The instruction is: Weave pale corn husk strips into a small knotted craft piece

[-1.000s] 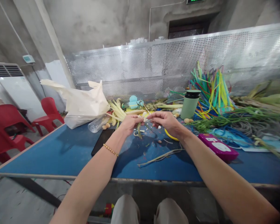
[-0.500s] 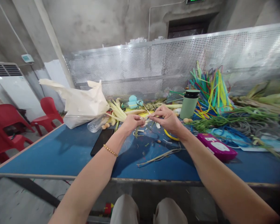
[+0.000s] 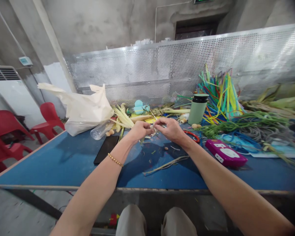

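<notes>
Over the middle of the blue table [image 3: 71, 164], my left hand [image 3: 139, 129] pinches a small pale piece of husk [image 3: 152, 128], its thumb and fingers closed. My right hand [image 3: 171, 130] is closed too, its fingertips meeting the same piece from the right. The fingers cover most of it, so its exact shape is hard to make out. Just behind the hands lie pale husk strips [image 3: 124, 116]. Thin dry stalks [image 3: 167, 165] rest on the table in front of my right hand, among small scraps.
On the left are a white plastic bag [image 3: 88, 109], a clear bottle [image 3: 99, 131] and a black phone [image 3: 106, 150]. At right stand a green tumbler [image 3: 198, 109], bundled coloured strips [image 3: 227, 95], a purple box [image 3: 225, 153] and green cords [image 3: 250, 123]. A perforated metal panel [image 3: 127, 78] runs behind.
My right hand has moved slightly left and down, closer to my left hand. A red loop now shows beside my right wrist, while the yellow curved piece there is no longer visible.
</notes>
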Demonstrator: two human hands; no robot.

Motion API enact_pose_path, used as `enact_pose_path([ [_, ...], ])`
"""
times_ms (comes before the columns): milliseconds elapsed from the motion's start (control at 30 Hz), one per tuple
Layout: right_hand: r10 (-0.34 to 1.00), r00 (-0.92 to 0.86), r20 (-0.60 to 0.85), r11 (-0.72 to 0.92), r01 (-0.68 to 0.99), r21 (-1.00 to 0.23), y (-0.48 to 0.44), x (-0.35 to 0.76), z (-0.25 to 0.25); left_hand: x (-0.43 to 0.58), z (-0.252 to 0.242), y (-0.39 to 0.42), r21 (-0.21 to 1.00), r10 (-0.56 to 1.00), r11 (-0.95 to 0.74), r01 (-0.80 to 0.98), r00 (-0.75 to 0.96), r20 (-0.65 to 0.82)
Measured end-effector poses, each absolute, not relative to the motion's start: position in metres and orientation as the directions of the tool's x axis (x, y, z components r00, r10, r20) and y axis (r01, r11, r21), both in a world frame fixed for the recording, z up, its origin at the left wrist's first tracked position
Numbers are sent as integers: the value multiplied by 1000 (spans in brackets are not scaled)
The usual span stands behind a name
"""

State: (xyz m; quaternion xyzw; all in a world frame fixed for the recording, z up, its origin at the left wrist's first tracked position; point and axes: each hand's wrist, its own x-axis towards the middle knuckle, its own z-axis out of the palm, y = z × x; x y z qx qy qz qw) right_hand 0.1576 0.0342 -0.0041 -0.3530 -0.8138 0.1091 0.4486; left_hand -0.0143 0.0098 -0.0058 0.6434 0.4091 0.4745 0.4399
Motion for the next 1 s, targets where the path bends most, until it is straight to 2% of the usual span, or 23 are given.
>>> enact_pose_path([
  [267, 710, -318, 628, 695, 463, -551, 37, 156, -7, -12, -9, 14, 970, 958, -241, -38, 148, 244],
  [467, 717, -277, 640, 681, 476, -556, 37, 154, -7, -13, -9, 14, 962, 951, -268, -58, 141, 274],
  [667, 732, -274, 623, 675, 418, -609, 37, 150, -12, -12, -11, 15, 961, 956, -242, -132, 134, 260],
  [900, 688, -236, 686, 694, 491, -527, 30, 147, -11, -13, -11, 15, 960, 961, -134, -247, 205, 186],
  [1000, 678, -208, 706, 690, 510, -513, 30, 145, -12, -12, -11, 14, 955, 962, -138, -261, 195, 192],
])
